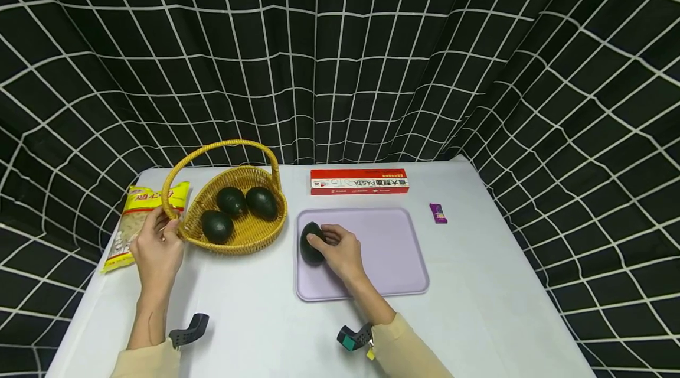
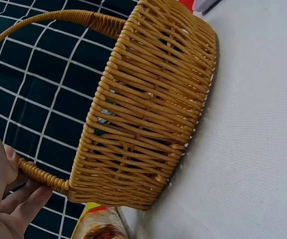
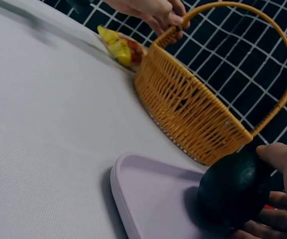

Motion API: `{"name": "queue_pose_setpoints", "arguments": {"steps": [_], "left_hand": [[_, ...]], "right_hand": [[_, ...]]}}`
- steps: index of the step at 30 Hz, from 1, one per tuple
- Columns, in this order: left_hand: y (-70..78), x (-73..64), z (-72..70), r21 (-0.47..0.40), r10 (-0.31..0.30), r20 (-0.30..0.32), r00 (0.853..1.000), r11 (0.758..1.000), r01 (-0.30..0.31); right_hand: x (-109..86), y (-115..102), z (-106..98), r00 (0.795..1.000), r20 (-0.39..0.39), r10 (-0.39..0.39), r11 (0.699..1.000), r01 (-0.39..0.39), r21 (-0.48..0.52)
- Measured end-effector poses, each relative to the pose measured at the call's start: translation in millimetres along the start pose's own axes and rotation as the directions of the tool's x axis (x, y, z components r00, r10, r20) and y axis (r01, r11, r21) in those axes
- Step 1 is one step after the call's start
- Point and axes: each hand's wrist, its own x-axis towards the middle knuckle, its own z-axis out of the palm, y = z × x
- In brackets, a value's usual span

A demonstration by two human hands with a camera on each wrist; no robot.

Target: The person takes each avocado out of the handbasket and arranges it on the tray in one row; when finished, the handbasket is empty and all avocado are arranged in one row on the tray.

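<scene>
My left hand (image 1: 157,246) grips the handle of a woven wicker basket (image 1: 241,247) near its left base. In the left wrist view, fingers and thumb wrap that wrapped handle (image 2: 43,177). Three dark green avocados lie in the basket, one of them at its right side (image 1: 262,203). With thumb and fingers, my right hand (image 1: 342,252) holds another avocado (image 1: 312,251) over the left part of a pale purple tray (image 1: 382,248). The right wrist view shows this avocado (image 3: 233,191) close over the tray surface, its shadow beside it.
Behind the left hand lies a yellow bag of dry food (image 1: 133,227). A red and white pasta box (image 1: 359,182) stands behind the tray, and a small purple packet (image 1: 438,213) lies to the right. A black gridded curtain (image 1: 340,71) surrounds the white table (image 1: 478,319).
</scene>
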Motion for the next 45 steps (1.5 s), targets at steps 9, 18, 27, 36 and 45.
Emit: {"name": "queue_pose_setpoints", "arguments": {"steps": [9, 18, 27, 36, 45], "left_hand": [[0.3, 3.2, 5.5, -0.008, 0.02, -0.015, 1.0, 1.0, -0.02], [2.2, 4.2, 7.1, 0.007, 0.018, 0.002, 1.0, 1.0, -0.018], [5.8, 5.2, 8.5, 0.003, 0.02, 0.013, 1.0, 1.0, -0.02], [2.3, 2.0, 2.0, 0.02, 0.004, 0.006, 1.0, 1.0, -0.004], [-0.1, 1.2, 0.4, -0.002, -0.02, 0.02, 1.0, 1.0, 0.02]], "right_hand": [[0.2, -2.3, -2.2, 1.0, 0.013, -0.015, 1.0, 0.015, 0.0], [0.8, -2.5, -3.1, 1.0, 0.015, -0.017, 1.0, 0.017, -0.006], [9.4, -14.0, -9.3, 0.996, -0.058, -0.066, 0.996, 0.063, -0.063], [29.1, -39.4, -14.0, 0.987, 0.061, -0.146, 0.983, 0.152, -0.101], [48.6, -82.0, 18.1, 0.915, 0.322, -0.242, 0.956, 0.282, -0.085]]}}
